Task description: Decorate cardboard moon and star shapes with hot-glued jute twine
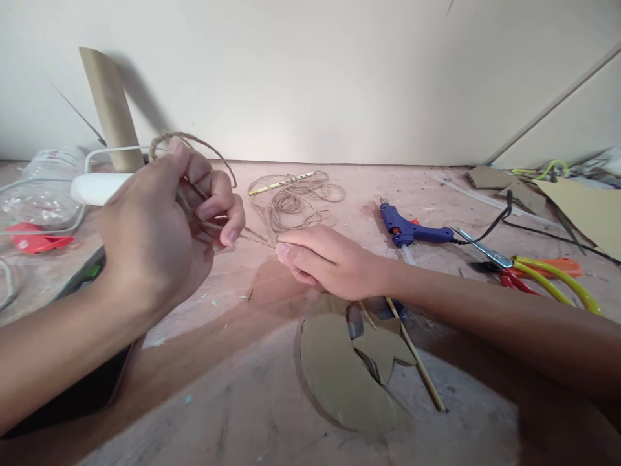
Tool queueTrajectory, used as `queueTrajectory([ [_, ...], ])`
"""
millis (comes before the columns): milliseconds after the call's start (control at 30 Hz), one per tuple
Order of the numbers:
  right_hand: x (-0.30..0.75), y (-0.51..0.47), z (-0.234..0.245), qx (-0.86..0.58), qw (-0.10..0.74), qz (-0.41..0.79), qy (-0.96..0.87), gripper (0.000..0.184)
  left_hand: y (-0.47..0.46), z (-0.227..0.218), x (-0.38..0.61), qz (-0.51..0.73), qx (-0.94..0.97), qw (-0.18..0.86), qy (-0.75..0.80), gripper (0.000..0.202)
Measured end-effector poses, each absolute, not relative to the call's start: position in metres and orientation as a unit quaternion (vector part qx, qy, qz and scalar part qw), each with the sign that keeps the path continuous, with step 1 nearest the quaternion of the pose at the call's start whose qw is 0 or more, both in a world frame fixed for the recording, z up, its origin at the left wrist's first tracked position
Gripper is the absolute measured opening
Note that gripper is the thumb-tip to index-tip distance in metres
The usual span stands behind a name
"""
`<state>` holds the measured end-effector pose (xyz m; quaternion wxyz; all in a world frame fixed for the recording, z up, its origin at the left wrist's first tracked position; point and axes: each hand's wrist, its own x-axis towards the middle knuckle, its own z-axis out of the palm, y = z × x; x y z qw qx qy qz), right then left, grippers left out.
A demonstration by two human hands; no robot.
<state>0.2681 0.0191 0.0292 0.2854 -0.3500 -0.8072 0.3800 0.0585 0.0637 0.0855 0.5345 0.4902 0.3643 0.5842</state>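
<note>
Looped brown twine (194, 137) runs through my left hand (165, 220), whose fingers are curled round it at the left. From there a short stretch of twine leads to my right hand (325, 262), which pinches it between thumb and forefinger. Behind my right hand lies a loose tangle of the same twine (291, 204), with a yellow patterned stick (281, 183) across it. Below my right hand, a cardboard crescent (334, 369) and a cardboard star (383, 343) lie on the table, beside a thin wooden stick (422, 369).
A blue glue gun (412, 226) with a black cord lies right of centre. Yellow-handled scissors (548, 275) and cardboard scraps (490, 177) are at the right. A dark phone-like device (77, 395), a clear plastic bottle (43, 188) and a cardboard tube (109, 103) are at the left.
</note>
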Motion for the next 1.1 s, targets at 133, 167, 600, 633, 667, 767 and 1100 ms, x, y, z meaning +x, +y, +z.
queueTrajectory([
  [133, 0.279, 0.028, 0.037, -0.342, 0.240, 0.350, -0.838, 0.043, 0.073, 0.088, 0.058, 0.598, 0.488, 0.524, 0.360, 0.065],
  [167, 0.284, 0.031, 0.040, -0.344, 0.228, 0.339, -0.846, 0.043, 0.079, 0.088, 0.057, 0.604, 0.486, 0.520, 0.360, 0.064],
  [600, 0.329, 0.040, 0.057, -0.508, 0.088, 0.146, -0.844, 0.040, 0.201, 0.033, -0.033, 0.497, 0.516, 0.566, 0.408, 0.033],
  [633, 0.328, 0.039, 0.057, -0.519, 0.079, 0.139, -0.840, 0.040, 0.205, 0.030, -0.036, 0.483, 0.522, 0.570, 0.412, 0.035],
  [667, 0.328, 0.039, 0.056, -0.528, 0.070, 0.134, -0.836, 0.040, 0.208, 0.027, -0.039, 0.475, 0.527, 0.570, 0.415, 0.038],
  [767, 0.330, 0.040, 0.056, -0.544, 0.044, 0.133, -0.827, 0.040, 0.216, 0.025, -0.046, 0.469, 0.544, 0.557, 0.417, 0.041],
  [1100, 0.338, 0.041, 0.056, -0.546, 0.003, 0.156, -0.823, 0.041, 0.218, 0.030, -0.044, 0.304, 0.653, 0.503, 0.477, 0.036],
])
